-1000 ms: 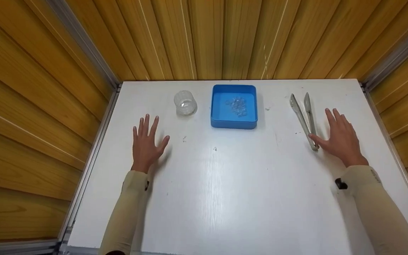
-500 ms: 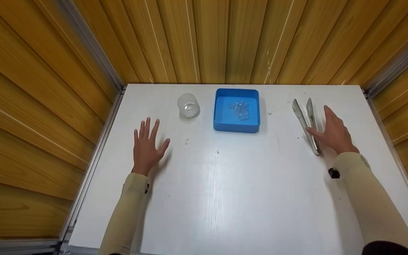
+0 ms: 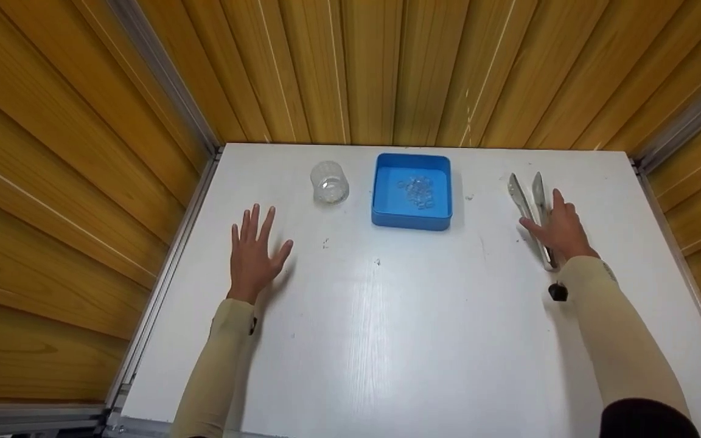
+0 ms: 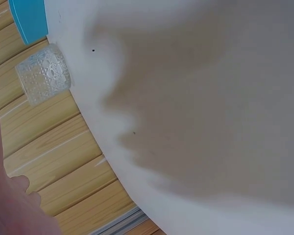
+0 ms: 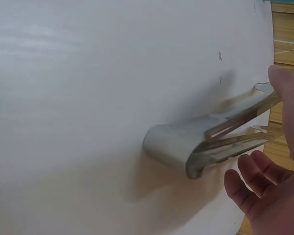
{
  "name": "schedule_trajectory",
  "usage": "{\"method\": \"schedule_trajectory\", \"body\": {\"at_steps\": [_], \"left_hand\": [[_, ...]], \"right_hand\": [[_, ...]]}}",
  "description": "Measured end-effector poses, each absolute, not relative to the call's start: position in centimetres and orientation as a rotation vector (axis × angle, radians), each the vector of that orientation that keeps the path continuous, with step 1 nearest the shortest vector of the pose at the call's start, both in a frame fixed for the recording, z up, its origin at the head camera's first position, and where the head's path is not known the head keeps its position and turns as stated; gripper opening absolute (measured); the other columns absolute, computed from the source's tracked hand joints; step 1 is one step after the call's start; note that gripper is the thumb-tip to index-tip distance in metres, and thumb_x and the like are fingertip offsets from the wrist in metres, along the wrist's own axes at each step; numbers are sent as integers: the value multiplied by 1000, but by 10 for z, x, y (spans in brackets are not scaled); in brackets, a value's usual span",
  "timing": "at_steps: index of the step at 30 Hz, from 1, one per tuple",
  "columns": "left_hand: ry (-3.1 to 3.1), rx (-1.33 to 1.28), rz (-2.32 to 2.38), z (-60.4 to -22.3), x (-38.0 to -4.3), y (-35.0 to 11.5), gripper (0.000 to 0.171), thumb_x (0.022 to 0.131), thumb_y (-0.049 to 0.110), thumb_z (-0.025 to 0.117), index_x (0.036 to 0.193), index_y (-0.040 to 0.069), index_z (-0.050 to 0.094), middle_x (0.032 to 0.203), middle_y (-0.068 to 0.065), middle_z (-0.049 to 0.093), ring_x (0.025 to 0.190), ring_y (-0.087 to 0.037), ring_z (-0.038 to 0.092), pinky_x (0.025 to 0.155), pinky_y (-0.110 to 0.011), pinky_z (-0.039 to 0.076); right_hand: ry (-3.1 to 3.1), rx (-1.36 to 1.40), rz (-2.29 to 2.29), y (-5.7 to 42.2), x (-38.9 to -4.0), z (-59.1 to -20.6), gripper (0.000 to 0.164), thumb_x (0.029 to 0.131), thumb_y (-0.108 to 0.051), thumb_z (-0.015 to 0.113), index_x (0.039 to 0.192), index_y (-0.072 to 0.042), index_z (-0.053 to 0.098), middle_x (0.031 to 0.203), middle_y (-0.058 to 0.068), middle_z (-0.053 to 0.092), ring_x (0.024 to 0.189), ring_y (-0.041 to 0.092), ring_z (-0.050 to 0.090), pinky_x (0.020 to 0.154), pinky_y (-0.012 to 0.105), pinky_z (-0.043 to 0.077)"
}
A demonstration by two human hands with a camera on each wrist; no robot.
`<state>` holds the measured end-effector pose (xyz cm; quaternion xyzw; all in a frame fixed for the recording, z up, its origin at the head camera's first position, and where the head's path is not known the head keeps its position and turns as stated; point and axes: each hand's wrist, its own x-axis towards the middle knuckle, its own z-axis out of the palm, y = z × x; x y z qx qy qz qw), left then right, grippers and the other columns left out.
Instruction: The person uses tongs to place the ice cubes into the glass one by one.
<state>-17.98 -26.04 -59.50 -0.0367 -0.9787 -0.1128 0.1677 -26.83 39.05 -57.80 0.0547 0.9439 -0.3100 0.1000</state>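
Metal tongs [image 3: 528, 204] lie on the white table at the right, their two arms spread and the bent end nearest the person. Over them reaches my right hand [image 3: 563, 231], its thumb on the left side and its fingers on the right. In the right wrist view a gap shows between the bent fingers [image 5: 257, 178] and the tongs; whether the thumb touches them I cannot tell. My left hand [image 3: 252, 258] hovers above the table with its fingers straight and spread, holding nothing. Beyond it stands a patterned clear glass [image 3: 330, 182].
A blue square tray [image 3: 411, 220] stands at the back middle with several small clear pieces [image 3: 418, 191] in it. Wood-look panels [image 3: 369, 73] wall in the back and sides of the white table [image 3: 387, 340]. Small dark marks dot the tabletop.
My right hand has moved left from beside the tongs to over them, its fingers bending more. The left hand has stayed put. The head view has shifted slightly.
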Motion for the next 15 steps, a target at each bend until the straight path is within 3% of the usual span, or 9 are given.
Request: {"method": "schedule_trajectory", "body": {"at_steps": [5, 10, 15], "left_hand": [[-2789, -90, -318, -596, -178, -261, 81, 99, 62, 50, 166, 27, 20, 172, -9, 13, 157, -31, 11, 125, -56, 6], [-2760, -116, -370, -596, -177, -261, 80, 99, 58, 54, 165, 23, 24, 170, -13, 18, 156, -34, 15, 124, -59, 8], [-2749, -120, -416, -597, -178, -260, 80, 99, 56, 56, 165, 22, 25, 169, -15, 22, 155, -35, 17, 123, -59, 12]], "right_hand": [[2771, 177, -926, 386, -272, -582, 120, 92, -59, 68, 162, -9, -15, 156, 44, 15, 137, 60, 30, 105, 77, 30], [2791, 140, -900, 382, -273, -583, 111, 98, -48, 66, 161, -3, -13, 150, 46, 23, 134, 61, 33, 104, 75, 33], [2770, 131, -939, 380, -274, -586, 105, 100, -42, 64, 162, -4, -12, 151, 45, 25, 135, 60, 34, 102, 75, 34]]}}
